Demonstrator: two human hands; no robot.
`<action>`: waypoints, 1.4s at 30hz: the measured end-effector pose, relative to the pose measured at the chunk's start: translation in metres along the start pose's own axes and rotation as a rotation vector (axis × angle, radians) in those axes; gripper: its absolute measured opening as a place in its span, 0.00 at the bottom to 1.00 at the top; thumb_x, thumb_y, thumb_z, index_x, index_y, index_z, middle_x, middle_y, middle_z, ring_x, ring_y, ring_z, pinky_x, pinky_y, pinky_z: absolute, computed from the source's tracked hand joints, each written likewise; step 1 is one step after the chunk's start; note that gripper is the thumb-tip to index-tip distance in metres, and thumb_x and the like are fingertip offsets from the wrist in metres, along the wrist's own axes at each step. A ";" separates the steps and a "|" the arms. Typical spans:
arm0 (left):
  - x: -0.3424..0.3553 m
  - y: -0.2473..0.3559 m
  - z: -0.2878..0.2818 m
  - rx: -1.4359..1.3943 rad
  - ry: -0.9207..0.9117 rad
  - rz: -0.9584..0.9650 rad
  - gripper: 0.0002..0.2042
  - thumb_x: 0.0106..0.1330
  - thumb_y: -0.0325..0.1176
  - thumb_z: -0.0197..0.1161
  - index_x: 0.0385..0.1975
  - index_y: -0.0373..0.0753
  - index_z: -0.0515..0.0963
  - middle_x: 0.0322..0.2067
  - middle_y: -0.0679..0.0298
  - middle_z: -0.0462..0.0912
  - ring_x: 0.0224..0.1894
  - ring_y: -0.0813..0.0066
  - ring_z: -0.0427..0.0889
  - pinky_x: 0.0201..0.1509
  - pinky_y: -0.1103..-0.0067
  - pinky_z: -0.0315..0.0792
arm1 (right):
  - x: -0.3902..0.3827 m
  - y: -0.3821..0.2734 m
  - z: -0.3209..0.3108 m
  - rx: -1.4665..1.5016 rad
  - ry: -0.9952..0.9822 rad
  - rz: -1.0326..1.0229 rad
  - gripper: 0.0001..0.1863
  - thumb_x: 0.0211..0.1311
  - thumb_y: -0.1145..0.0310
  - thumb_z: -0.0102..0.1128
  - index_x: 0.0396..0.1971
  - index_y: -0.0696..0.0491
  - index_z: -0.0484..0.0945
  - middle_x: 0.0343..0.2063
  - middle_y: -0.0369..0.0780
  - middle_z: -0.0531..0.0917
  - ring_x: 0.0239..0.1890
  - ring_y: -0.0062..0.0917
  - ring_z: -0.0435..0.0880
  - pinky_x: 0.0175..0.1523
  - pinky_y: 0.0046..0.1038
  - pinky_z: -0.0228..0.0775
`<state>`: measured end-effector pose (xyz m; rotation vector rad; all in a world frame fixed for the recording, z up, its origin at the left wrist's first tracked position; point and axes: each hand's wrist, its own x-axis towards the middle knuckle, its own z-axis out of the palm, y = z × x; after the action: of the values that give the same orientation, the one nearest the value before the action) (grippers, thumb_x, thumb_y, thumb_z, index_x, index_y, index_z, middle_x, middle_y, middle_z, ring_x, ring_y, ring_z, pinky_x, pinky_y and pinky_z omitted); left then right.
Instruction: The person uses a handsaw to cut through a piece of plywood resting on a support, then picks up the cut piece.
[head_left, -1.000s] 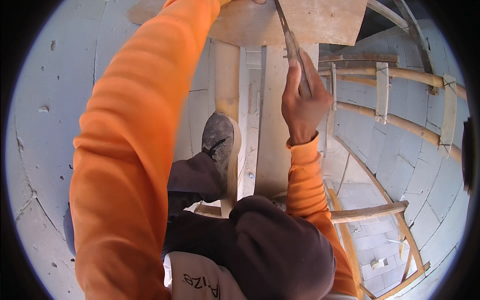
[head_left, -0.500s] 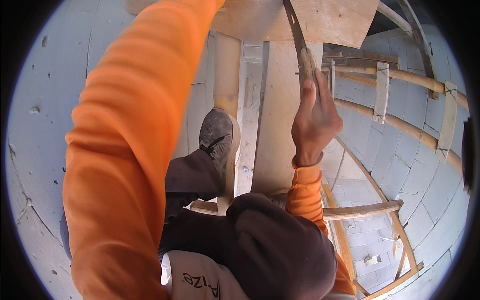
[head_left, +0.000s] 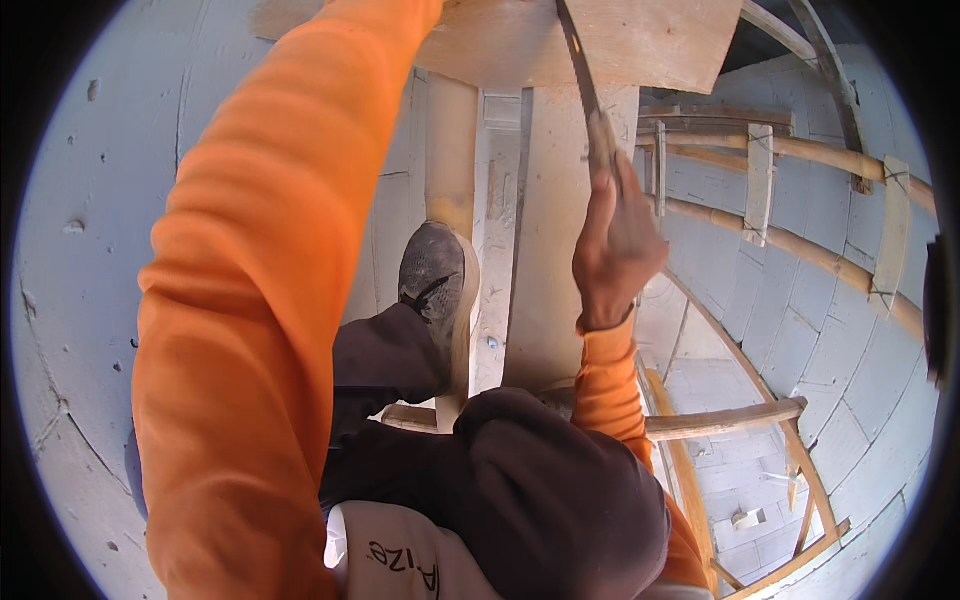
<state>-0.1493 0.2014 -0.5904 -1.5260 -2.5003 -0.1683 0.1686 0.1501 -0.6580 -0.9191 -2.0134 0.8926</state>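
Note:
My right hand is wrapped round the wooden handle of a handsaw, somewhat smeared by motion. The saw's dark toothed blade runs up from the hand across a wooden board at the top of the picture, and its far end leaves the frame. My left arm in an orange sleeve stretches up to the left part of that board. The left hand itself lies beyond the upper edge, so its fingers are hidden.
My left shoe rests on a round pole. A wide plank stands beside it. At right is a bamboo ladder-like frame with wooden slats, before a grey block wall. A wooden crossbar lies below my right arm.
My right hand and the saw have moved down toward me and slightly left, drawing the blade back along the board. The left arm has barely shifted.

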 end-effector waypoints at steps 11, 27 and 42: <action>0.004 0.010 -0.008 0.033 0.036 0.023 0.50 0.33 0.47 0.88 0.56 0.30 0.67 0.54 0.47 0.76 0.62 0.48 0.71 0.66 0.58 0.63 | 0.032 -0.013 0.005 -0.043 -0.048 0.030 0.19 0.66 0.75 0.67 0.56 0.63 0.81 0.39 0.48 0.91 0.26 0.25 0.90 0.30 0.23 0.78; -0.001 0.006 -0.009 -0.007 0.010 0.011 0.50 0.33 0.45 0.89 0.57 0.30 0.66 0.57 0.46 0.74 0.63 0.47 0.70 0.68 0.57 0.61 | 0.024 -0.011 0.004 0.077 -0.036 0.089 0.17 0.68 0.75 0.65 0.55 0.62 0.82 0.36 0.50 0.90 0.25 0.23 0.88 0.33 0.22 0.78; 0.000 0.004 -0.008 0.007 0.003 -0.009 0.49 0.31 0.47 0.89 0.54 0.32 0.67 0.53 0.48 0.75 0.61 0.48 0.72 0.66 0.58 0.63 | 0.013 -0.013 0.000 0.081 -0.025 0.146 0.18 0.68 0.76 0.65 0.56 0.60 0.83 0.35 0.48 0.91 0.25 0.22 0.88 0.31 0.21 0.77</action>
<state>-0.1447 0.2013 -0.5831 -1.5109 -2.5029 -0.1628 0.1582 0.1544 -0.6428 -1.0242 -1.9347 1.0629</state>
